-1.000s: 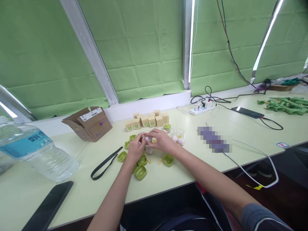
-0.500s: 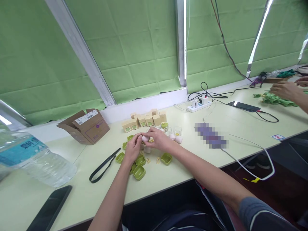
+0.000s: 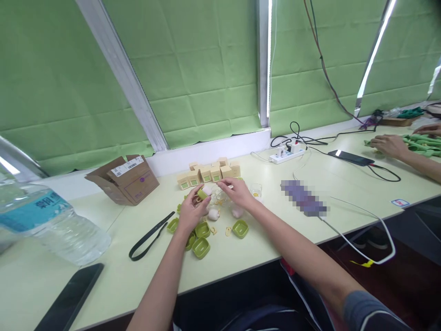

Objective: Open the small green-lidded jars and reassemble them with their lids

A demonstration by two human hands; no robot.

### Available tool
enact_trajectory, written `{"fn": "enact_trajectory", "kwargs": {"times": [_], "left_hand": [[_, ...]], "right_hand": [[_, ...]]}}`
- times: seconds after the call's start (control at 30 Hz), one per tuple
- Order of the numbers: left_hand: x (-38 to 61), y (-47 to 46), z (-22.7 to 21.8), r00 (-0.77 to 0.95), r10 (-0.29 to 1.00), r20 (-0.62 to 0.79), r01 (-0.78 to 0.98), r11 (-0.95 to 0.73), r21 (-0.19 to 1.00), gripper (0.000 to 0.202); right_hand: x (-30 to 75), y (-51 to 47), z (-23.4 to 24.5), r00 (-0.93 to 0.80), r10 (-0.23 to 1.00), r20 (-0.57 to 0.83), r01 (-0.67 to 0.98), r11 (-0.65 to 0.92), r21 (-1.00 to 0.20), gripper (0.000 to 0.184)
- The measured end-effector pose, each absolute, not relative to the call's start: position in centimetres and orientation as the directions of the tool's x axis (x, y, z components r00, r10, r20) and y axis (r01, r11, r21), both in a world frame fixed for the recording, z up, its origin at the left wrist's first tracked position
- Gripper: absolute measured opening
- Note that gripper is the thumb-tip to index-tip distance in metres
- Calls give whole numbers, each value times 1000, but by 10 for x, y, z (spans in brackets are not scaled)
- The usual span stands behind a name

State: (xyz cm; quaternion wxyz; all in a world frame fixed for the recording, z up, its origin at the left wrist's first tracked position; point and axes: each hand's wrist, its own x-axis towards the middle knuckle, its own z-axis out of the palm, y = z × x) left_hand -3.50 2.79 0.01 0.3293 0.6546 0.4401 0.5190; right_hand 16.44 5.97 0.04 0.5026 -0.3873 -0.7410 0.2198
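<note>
My left hand (image 3: 190, 212) is closed, pinching a small green lid (image 3: 201, 193) with a yellow loop by it. My right hand (image 3: 237, 192) hovers just to its right with fingers spread over clear cups (image 3: 256, 190) and pale pink pieces (image 3: 213, 214). Several green square trays (image 3: 240, 228) lie below the hands. A row of small beige boxes (image 3: 206, 173) stands behind them.
An open cardboard box (image 3: 124, 178) sits at the left, with a black strap (image 3: 149, 235), a water bottle (image 3: 48, 220) and a dark phone (image 3: 70, 296) nearer. A power strip (image 3: 288, 155), cables and a phone (image 3: 350, 157) lie right. Another person's hand (image 3: 389, 145) rests on green parts (image 3: 422, 143).
My hands have come apart: the left keeps a green lid, the right has opened and moved right. A pink piece now lies on the table. The other person's hand has shifted toward me.
</note>
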Motion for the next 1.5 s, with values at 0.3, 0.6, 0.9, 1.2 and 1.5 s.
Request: {"fn": "enact_trajectory", "kwargs": {"times": [0.3,0.6,0.9,1.2,1.5], "left_hand": [[-37,29,-3,43,904,426,443,-400,803,51],[-39,33,-6,144,905,401,286,-426,858,53],[-40,28,2,201,886,417,269,-460,847,53],[-38,23,4,237,896,376,193,-423,885,57],[-38,29,-2,195,861,470,335,-509,793,44]], "right_hand": [[170,56,-2,-292,897,331,849,403,-342,49],[166,49,2,-309,837,451,780,495,-383,49],[172,47,5,-420,643,640,362,766,-532,64],[167,47,2,-400,710,580,33,643,-765,53],[157,56,-7,-401,790,464,-87,471,-878,49]]}}
